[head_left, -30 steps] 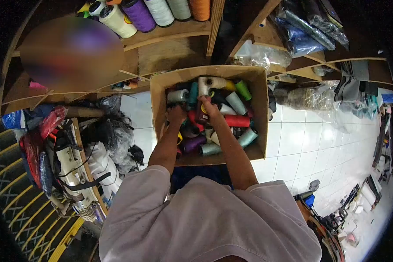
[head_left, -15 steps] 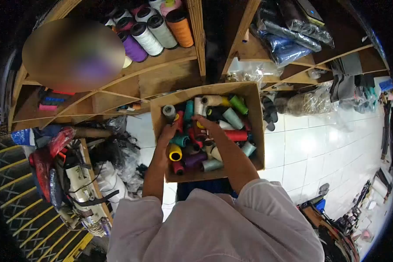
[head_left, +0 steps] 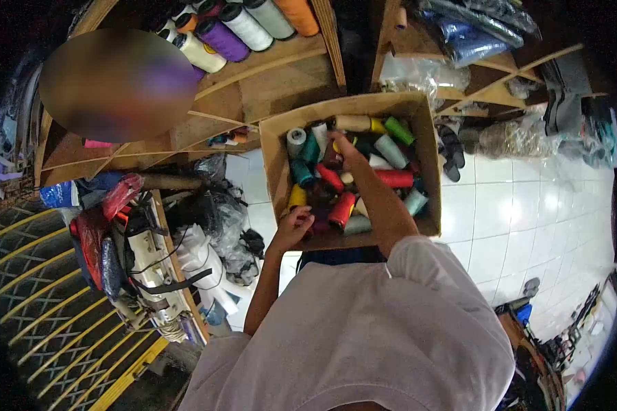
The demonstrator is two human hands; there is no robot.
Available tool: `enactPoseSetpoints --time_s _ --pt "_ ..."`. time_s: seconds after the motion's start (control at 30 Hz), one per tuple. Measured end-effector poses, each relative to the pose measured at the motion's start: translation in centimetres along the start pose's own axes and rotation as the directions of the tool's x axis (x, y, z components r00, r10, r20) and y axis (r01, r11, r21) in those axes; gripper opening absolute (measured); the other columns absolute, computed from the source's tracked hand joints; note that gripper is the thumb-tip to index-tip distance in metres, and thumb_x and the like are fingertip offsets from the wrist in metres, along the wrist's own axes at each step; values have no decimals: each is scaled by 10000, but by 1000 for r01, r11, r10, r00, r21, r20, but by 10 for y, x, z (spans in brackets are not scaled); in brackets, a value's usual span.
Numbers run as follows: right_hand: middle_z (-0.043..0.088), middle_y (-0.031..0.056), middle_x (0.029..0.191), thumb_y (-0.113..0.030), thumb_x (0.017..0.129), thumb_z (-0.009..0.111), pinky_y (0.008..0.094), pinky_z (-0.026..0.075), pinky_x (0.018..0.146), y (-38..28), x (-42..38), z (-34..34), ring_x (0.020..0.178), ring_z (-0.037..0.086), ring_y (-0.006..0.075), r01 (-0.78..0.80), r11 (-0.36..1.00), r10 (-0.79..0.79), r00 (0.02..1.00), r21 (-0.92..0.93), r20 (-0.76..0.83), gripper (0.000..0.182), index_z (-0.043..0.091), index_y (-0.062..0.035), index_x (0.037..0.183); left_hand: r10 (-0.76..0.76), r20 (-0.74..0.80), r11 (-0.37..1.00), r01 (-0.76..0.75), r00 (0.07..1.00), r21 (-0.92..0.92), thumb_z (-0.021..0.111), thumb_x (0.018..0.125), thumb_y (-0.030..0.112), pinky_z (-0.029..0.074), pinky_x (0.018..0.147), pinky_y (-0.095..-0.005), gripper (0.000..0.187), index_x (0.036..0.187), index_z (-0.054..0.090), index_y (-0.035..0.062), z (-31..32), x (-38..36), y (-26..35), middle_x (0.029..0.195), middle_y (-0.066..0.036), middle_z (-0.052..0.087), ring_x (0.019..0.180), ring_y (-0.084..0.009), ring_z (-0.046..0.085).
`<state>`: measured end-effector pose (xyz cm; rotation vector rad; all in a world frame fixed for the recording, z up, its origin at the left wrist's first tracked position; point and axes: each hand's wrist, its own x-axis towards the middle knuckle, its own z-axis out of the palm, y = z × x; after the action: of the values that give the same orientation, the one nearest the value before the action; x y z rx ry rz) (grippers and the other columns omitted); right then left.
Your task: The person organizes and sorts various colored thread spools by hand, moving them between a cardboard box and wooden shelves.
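A cardboard box (head_left: 349,244) full of thread spools stands in front of me. My right hand (head_left: 347,152) reaches into its far half, fingers closed around a brownish-red thread spool (head_left: 333,159), partly hidden by the hand. My left hand (head_left: 295,226) is at the near left corner, fingers apart and bent over the spools. Close to it are a yellow spool (head_left: 297,196) and a red spool (head_left: 341,210). Other spools lie about, including a green spool (head_left: 399,130), a red spool (head_left: 395,179) and an upright grey spool (head_left: 296,140).
Wooden shelves (head_left: 267,72) hold large thread cones (head_left: 247,27) beyond the box. Plastic-wrapped packets (head_left: 473,41) lie on the right-hand shelf. At left are a sewing machine (head_left: 151,264), plastic bags (head_left: 212,212) and a yellow folding gate (head_left: 62,301). White floor tiles (head_left: 500,219) extend right.
My left hand has moved off the left-side spools toward the near corner. A red spool now lies near the box's front. My right hand has gone deeper, and the view has shifted.
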<state>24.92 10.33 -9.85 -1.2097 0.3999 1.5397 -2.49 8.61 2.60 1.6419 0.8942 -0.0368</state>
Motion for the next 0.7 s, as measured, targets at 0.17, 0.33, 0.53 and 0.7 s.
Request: enactPoseSetpoints --time_s 0.17,0.33,0.53,0.7 --pt "612 61 856 -383 723 749 327 517 613 -23 -46 -21 706 618 178 144 987 -144 990 -76 5 447 588 -113 1041 195 -185 981 -196 963 12 571 933 137 486 720 -257 196 1081 605 12 -13 36 9 910 -80 648 823 -138 626" --pt "626 76 921 -311 791 731 320 533 653 -3 -210 -71 697 629 180 370 928 -367 928 46 -59 545 516 -9 1191 411 -219 912 -396 885 112 527 908 44 523 716 -327 180 1047 641 49 8 119 19 864 -135 687 808 -258 676" --pt "663 126 822 -321 710 813 355 528 678 36 -305 -132 753 659 177 213 365 -512 859 -906 -4 420 653 -5 936 466 414 421 -607 782 674 528 827 59 447 936 -417 318 1128 629 66 47 192 27 1168 -114 637 1149 -291 563" --pt "659 114 760 -275 714 814 344 515 646 56 -304 -117 678 627 186 263 315 -733 677 -912 -58 395 648 14 927 264 296 75 -326 918 942 525 874 329 273 1015 -478 414 1208 643 114 9 195 12 1304 -54 538 1218 -253 429"
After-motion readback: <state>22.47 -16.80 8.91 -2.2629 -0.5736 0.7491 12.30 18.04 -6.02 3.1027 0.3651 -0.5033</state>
